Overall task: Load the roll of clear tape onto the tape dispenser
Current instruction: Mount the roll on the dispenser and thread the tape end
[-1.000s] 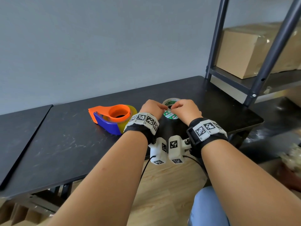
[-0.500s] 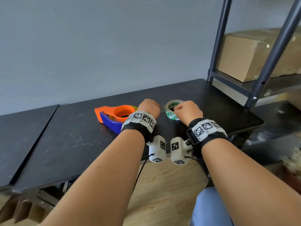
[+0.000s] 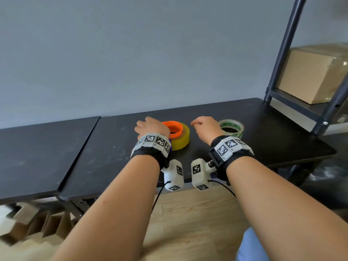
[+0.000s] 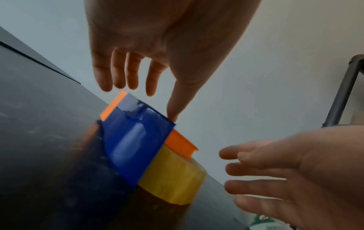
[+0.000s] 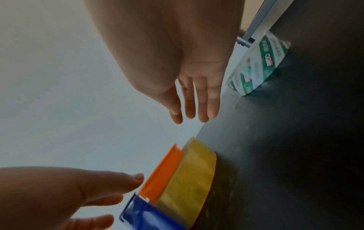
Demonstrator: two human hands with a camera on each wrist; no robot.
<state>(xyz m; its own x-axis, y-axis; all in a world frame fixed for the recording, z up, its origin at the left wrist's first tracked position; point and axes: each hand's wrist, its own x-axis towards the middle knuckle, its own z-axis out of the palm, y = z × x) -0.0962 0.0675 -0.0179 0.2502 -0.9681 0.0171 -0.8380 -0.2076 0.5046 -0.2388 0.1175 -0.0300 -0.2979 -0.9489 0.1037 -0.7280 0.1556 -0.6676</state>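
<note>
The clear tape roll (image 3: 231,129) with green print lies flat on the black table (image 3: 113,147), just right of my right hand (image 3: 204,127), untouched. The orange and blue dispenser (image 3: 174,129) lies to its left, with a yellow tape roll (image 3: 181,141) on its hub. My left hand (image 3: 150,127) hovers over the dispenser's left part. In the left wrist view its fingers (image 4: 128,80) are straight and the thumb tip meets the blue guard (image 4: 135,140). In the right wrist view my right hand (image 5: 193,116) hangs with straight fingers, holding nothing, between the dispenser (image 5: 161,175) and the clear roll (image 5: 258,66).
A dark metal shelf post (image 3: 282,49) stands at the table's back right corner, with a cardboard box (image 3: 316,72) on the shelf. A second black table top (image 3: 37,147) joins on the left. The wall runs close behind.
Both hands have let go of the clear roll and moved left. The left hand now sits over the dispenser, the right hand beside the roll. The head view has shifted too.
</note>
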